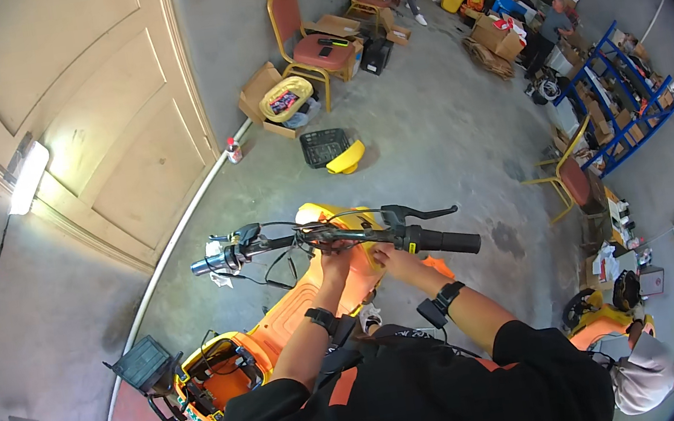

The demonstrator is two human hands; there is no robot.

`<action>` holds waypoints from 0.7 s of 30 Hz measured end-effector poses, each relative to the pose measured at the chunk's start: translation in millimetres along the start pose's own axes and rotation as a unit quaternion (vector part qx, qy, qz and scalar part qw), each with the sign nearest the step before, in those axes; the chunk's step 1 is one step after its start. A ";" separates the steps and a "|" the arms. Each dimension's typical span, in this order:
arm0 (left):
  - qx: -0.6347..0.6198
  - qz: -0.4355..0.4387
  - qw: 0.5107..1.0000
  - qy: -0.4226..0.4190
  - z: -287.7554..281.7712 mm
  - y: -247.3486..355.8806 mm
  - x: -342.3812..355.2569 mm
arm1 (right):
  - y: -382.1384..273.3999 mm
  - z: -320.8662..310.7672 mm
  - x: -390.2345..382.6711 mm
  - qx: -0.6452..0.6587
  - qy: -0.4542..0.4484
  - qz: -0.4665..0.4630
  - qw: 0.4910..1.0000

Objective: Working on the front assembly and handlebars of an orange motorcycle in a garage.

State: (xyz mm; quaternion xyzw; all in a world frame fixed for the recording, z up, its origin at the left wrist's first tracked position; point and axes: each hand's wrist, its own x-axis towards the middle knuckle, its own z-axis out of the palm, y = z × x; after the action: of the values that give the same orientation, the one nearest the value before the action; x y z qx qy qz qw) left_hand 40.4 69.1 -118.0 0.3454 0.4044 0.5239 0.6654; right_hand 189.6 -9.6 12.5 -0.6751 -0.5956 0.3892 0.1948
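Left hand point(335, 261) and right hand point(396, 259) work close together at the yellow front cover point(360, 272) of an orange-and-yellow scooter point(287, 314), just below its handlebar point(445, 241); the fingers look bent, but cables and shadow hide the tips, so I cannot tell whether they pinch anything. The scooter stands near the left edge of the concrete floor point(446, 126), with a black crate point(326, 148) and curved yellow panel point(346, 159) beyond it.

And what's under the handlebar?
Under the handlebar is yellow-orange bodywork, with the left hand and right hand close to it. Whatever the left hand touches there is covered.
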 end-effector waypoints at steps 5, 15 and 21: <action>-0.355 -0.103 0.929 -0.024 4.7 18.7 -2.3 | 78.7 -16.2 -23.3 -0.067 0.053 -0.021 0.996; -0.082 -0.065 0.989 0.100 28.1 38.2 -16.0 | 179.9 -14.7 -116.7 0.116 0.171 0.154 0.966; -0.091 -0.080 0.991 0.052 27.7 48.0 -17.1 | 208.3 0.9 -148.5 0.094 0.139 0.205 0.964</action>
State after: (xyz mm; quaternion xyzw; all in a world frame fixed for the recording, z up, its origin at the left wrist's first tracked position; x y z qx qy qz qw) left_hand 43.1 61.6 -60.6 0.2224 0.4156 0.5208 0.7117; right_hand 326.7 -196.4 -95.9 -0.8091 -0.3723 0.3772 0.2539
